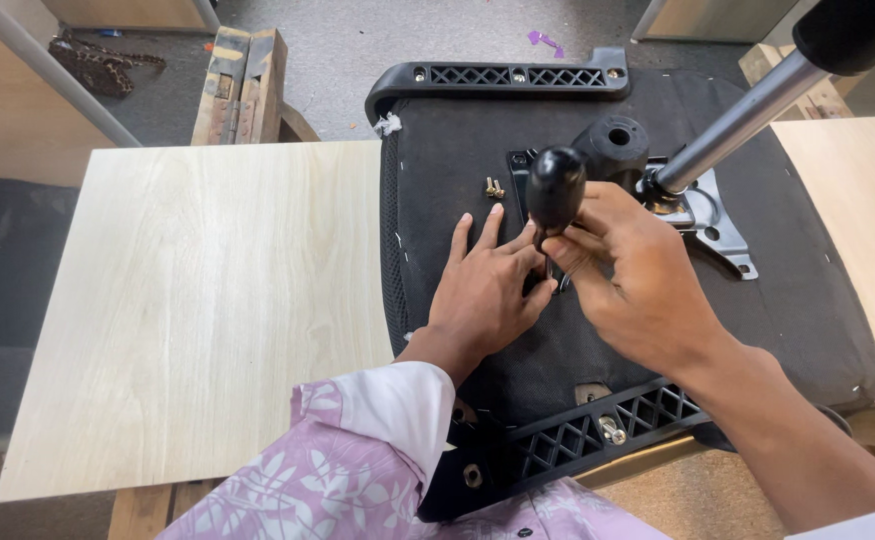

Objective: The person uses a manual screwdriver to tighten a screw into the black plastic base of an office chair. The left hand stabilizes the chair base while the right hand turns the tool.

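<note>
Screwdriver [555,188] black-handled, gripped upright by right hand [637,280]; left hand [487,285] flat, fingers spread, on upturned chair seat [457,170].

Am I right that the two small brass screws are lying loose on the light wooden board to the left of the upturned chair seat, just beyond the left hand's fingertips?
Not quite. The head view shows the two brass screws lying on the black underside of the chair seat, not on the wooden board. They do sit just beyond the left hand.

Black seat underside [477,170], pale wood board [197,300], lilac floral sleeve [327,480]
</note>
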